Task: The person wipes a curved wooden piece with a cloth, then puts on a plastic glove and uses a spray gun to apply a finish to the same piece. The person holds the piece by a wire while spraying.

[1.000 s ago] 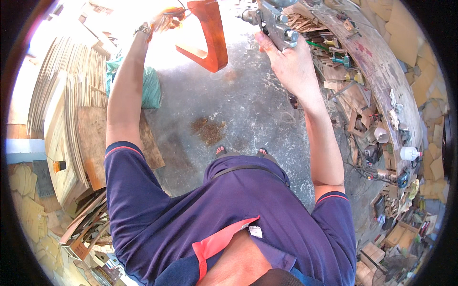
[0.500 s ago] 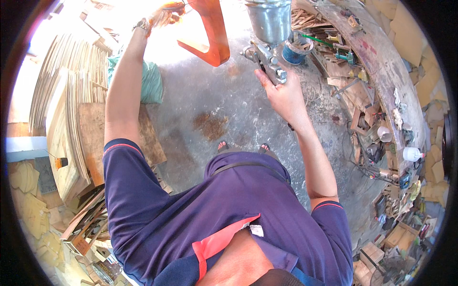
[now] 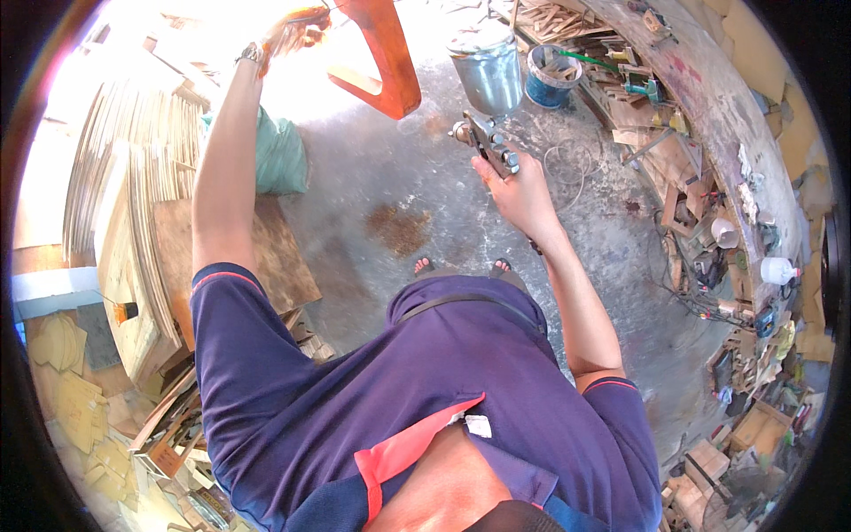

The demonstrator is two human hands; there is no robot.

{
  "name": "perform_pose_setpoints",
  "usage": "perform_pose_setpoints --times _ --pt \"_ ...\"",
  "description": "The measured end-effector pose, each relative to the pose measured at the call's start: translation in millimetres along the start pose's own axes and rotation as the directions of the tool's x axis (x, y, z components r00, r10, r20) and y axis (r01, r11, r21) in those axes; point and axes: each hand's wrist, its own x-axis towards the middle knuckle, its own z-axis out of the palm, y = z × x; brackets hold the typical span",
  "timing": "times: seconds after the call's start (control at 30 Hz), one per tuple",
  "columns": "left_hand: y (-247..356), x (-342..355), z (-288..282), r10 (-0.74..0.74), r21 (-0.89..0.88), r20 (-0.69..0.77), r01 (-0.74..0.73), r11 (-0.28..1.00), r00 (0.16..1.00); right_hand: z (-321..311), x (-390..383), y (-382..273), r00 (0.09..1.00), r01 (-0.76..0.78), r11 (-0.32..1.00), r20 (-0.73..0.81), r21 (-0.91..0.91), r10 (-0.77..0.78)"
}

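Note:
My right hand (image 3: 525, 197) is wrapped around the handle of a metal spray gun (image 3: 486, 144), with a silvery paint cup (image 3: 486, 75) above it, out in front of me. At the upper left my left hand (image 3: 294, 34) is stretched out, its fingers stained orange and curled around a thin dark wire (image 3: 312, 16). The wire runs toward an angled, glossy orange wooden piece (image 3: 390, 66), which hangs in front of the gun, to its left. The top of this piece is cut off by the frame edge. Glare blurs the left fingers.
Stacked wooden panels (image 3: 133, 177) and a green sack (image 3: 282, 155) stand on the left. A blue bucket (image 3: 550, 84) holding scraps sits beyond the gun. On the right, a cluttered bench (image 3: 753, 151) has offcuts and tools along it. A hose (image 3: 581, 182) lies on the concrete floor (image 3: 355, 186).
My right hand has drawn the spray gun to the left and slightly toward me, showing more of the cup's top. The orange piece and my left hand have shifted slightly left.

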Motion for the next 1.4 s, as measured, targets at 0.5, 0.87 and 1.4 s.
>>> perform_pose_setpoints --times 0.5,0.87,1.4 --pt "29 -7 55 0.106 0.108 0.077 -0.114 0.988 0.991 -52 81 -82 0.877 0.434 0.87 -0.11 -0.236 -0.467" --pt "17 -3 26 0.02 0.177 -0.008 -0.018 0.984 1.0 -57 64 -49 0.954 0.282 0.946 -0.058 -0.16 -0.294" --pt "-1 -1 -25 0.02 0.244 0.084 -0.04 0.969 0.996 -36 17 8 0.999 -0.016 0.999 0.046 -0.032 0.017"
